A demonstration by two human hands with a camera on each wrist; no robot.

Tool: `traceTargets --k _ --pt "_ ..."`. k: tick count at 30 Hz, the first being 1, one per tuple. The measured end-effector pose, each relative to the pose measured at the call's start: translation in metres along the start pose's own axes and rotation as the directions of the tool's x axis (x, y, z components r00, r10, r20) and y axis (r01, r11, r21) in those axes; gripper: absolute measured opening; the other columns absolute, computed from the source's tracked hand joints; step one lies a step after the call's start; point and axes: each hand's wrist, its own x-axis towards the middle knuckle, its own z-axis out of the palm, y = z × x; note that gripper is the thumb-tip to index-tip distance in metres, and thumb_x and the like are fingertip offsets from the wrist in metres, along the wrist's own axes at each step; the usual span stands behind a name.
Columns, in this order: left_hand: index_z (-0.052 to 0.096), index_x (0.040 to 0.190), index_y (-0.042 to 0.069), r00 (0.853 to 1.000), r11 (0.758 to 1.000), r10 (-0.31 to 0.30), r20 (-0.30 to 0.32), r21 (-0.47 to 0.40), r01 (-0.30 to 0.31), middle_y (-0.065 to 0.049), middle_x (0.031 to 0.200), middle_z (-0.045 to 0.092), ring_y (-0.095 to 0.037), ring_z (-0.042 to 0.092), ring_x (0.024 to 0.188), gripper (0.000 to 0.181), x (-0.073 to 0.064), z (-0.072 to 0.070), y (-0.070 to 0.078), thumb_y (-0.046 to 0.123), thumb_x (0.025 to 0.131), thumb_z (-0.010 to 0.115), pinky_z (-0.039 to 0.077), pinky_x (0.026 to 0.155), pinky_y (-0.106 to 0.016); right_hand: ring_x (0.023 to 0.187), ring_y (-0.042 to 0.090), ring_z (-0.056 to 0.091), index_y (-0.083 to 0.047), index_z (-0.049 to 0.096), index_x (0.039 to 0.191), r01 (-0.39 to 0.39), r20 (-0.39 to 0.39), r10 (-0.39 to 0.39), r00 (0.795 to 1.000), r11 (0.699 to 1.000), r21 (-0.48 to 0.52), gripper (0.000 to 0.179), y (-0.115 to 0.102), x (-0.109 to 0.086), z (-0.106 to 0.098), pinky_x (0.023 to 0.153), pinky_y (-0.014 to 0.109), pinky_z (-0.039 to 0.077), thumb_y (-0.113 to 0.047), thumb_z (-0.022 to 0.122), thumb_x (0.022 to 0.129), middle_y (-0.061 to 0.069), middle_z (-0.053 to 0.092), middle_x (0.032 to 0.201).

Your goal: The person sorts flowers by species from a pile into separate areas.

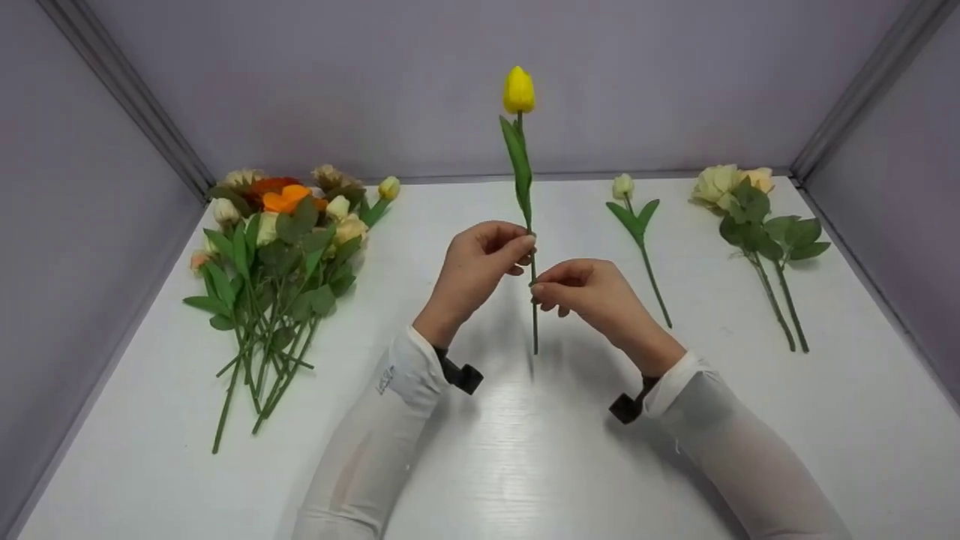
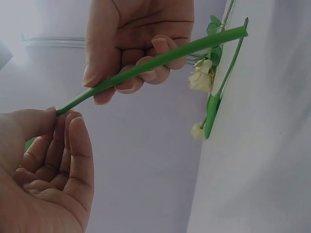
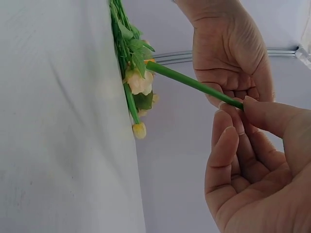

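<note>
A yellow tulip [image 1: 518, 91] with long green leaves stands upright between the two hands, its stem raised over the table. My left hand [image 1: 484, 262] pinches the stem just below the leaves, between thumb and fingers. Lower down, my right hand [image 1: 581, 292] pinches the same stem with thumb and forefinger. In the left wrist view the stem [image 2: 194, 46] runs on past both hands to its cut end. The right wrist view shows the bare lower stem [image 3: 184, 80] as well, while the bloom is out of sight there.
On the left of the white table [image 1: 510, 465] lies a heap of mixed flowers [image 1: 285, 247] with crossed stems. A white tulip [image 1: 624, 187] lies right of the hands. Farther right are pale roses [image 1: 720, 187] on leafy stems. Grey walls [image 1: 337, 82] enclose the table.
</note>
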Motion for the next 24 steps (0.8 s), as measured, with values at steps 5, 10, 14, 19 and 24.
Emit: traceTargets --k 5,10,14,19,24 --pt "0.073 0.11 0.007 1.0 1.0 -0.012 0.017 -0.023 0.012 -0.01 0.098 0.071 -0.025 0.068 0.092 0.022 -0.001 0.003 0.0 0.025 0.098 0.074 0.059 0.083 -0.037 0.087 0.03 0.07 -0.006 0.076 0.1 0.001 -0.01 -0.001 1.0 0.999 -0.04 0.021 0.001 0.0 0.0 0.073 0.037 0.057 -0.025 0.077 0.094 0.012 0.075 0.092" --pt "0.071 0.123 0.008 0.999 1.0 -0.01 0.051 0.025 0.008 -0.007 0.109 0.071 -0.022 0.068 0.096 0.029 -0.004 0.006 0.003 0.025 0.1 0.07 0.058 0.085 -0.035 0.085 0.032 0.068 -0.008 0.075 0.1 0.011 -0.057 -0.02 0.998 0.988 -0.151 0.016 0.0 0.001 -0.01 0.072 0.037 0.056 -0.023 0.073 0.095 0.008 0.074 0.091" --pt "0.063 0.139 0.015 0.996 0.967 -0.001 0.094 0.253 -0.023 0.002 0.12 0.068 -0.013 0.065 0.105 0.039 -0.009 0.01 0.008 0.032 0.104 0.063 0.055 0.09 -0.03 0.083 0.029 0.066 -0.008 0.075 0.101 -0.021 -0.133 -0.015 0.991 0.964 -0.265 0.018 -0.001 0.002 -0.031 0.071 0.037 0.053 -0.025 0.071 0.097 0.009 0.073 0.091" --pt "0.057 0.147 0.017 0.973 0.761 -0.008 0.232 0.632 -0.145 0.003 0.134 0.061 -0.012 0.059 0.121 0.045 -0.016 0.018 0.012 0.036 0.105 0.059 0.048 0.1 -0.03 0.085 0.03 0.062 -0.008 0.072 0.103 -0.159 -0.202 0.079 0.976 0.893 -0.421 0.023 0.005 0.002 -0.065 0.069 0.038 0.049 -0.03 0.068 0.098 0.01 0.071 0.095" --pt "0.058 0.145 0.014 0.905 0.547 -0.048 0.422 0.77 -0.33 -0.002 0.142 0.058 -0.021 0.05 0.134 0.046 -0.019 0.025 0.011 0.035 0.104 0.061 0.041 0.111 -0.035 0.075 0.024 0.058 -0.005 0.07 0.1 -0.264 -0.205 0.183 0.961 0.82 -0.508 0.025 0.021 0.004 -0.093 0.062 0.038 0.047 -0.029 0.063 0.099 0.013 0.069 0.093"
